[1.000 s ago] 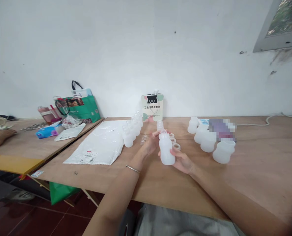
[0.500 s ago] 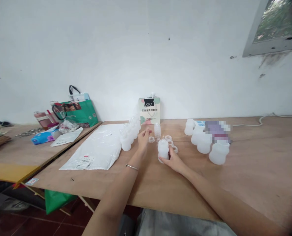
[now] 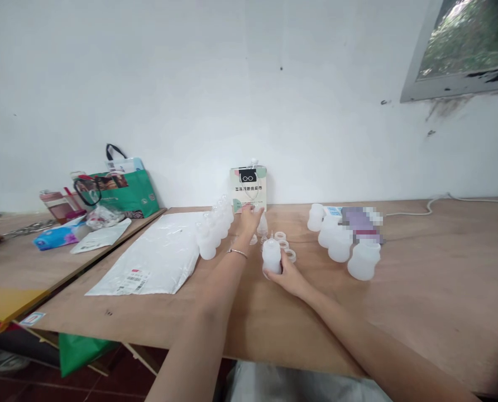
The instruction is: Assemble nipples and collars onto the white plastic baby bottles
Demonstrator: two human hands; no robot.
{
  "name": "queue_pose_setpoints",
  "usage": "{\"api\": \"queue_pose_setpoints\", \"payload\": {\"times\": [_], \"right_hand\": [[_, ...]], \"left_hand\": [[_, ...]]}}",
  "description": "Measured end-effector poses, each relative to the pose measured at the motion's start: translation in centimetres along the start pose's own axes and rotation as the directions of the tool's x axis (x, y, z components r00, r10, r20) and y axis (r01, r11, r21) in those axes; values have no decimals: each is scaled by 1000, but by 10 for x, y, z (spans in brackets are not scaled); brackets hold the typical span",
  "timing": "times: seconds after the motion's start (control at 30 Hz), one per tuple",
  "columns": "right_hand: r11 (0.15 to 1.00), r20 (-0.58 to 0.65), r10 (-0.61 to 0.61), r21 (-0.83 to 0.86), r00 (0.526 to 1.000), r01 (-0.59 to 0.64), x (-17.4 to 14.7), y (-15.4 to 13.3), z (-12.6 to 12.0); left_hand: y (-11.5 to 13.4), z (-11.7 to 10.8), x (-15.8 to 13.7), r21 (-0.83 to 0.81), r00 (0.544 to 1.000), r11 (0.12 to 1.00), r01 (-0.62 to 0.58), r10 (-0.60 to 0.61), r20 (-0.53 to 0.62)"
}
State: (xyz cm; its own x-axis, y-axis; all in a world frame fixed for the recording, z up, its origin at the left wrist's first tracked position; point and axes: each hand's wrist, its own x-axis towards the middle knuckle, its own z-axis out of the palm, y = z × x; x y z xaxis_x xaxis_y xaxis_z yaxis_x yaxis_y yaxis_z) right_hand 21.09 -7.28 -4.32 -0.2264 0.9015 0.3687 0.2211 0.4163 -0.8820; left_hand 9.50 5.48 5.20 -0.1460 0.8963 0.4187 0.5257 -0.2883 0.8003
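Observation:
My right hand (image 3: pixel 290 273) is wrapped round a frosted white baby bottle (image 3: pixel 271 259) that stands on the table, with a clear pointed top. Beyond it my left hand (image 3: pixel 251 220) reaches out, its fingers closed at the top of a stack of clear caps (image 3: pixel 263 226); the exact grip is partly hidden. White screw rings (image 3: pixel 290 255) lie just right of the held bottle. To the left, a row of bottles with clear tops (image 3: pixel 207 244) runs away from me. Several open bottles (image 3: pixel 364 261) stand in a row on the right.
A white plastic mailing bag (image 3: pixel 148 257) lies flat on the left. A paper bag (image 3: pixel 249 190) leans on the wall. Behind the right bottles is a pixelated purple item (image 3: pixel 360 223). Across a table gap are a green bag (image 3: pixel 135 192) and a blue tissue pack (image 3: pixel 58 235).
My left hand has moved forward to the top of the clear cap stack. My right hand keeps hold of the bottle. The view has shifted slightly to the right.

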Motion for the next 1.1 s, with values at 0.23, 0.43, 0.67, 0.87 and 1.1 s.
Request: {"api": "queue_pose_setpoints", "payload": {"times": [0.23,0.43,0.67,0.87,1.1], "right_hand": [[999,-1,24,25,1000,-24,-2,-5,-2],[1000,0,29,-4,1000,-29,-4,-12,-3],[999,15,11,-39,1000,-11,-5,-15,-3],[998,5,6,-56,1000,-5,-6,-16,-3],[1000,29,18,-23,999,-17,-7,-13,-3]], "left_hand": [[42,-68,-51,-414,879,871,-263,394,270],[39,-87,-95,-285,815,887,-363,451,365],[22,-74,-101,-171,830,927,-335,376,411],[19,-72,-110,-236,833,926,-296,371,410],[15,-67,-115,-314,857,914,-256,365,363]]}}
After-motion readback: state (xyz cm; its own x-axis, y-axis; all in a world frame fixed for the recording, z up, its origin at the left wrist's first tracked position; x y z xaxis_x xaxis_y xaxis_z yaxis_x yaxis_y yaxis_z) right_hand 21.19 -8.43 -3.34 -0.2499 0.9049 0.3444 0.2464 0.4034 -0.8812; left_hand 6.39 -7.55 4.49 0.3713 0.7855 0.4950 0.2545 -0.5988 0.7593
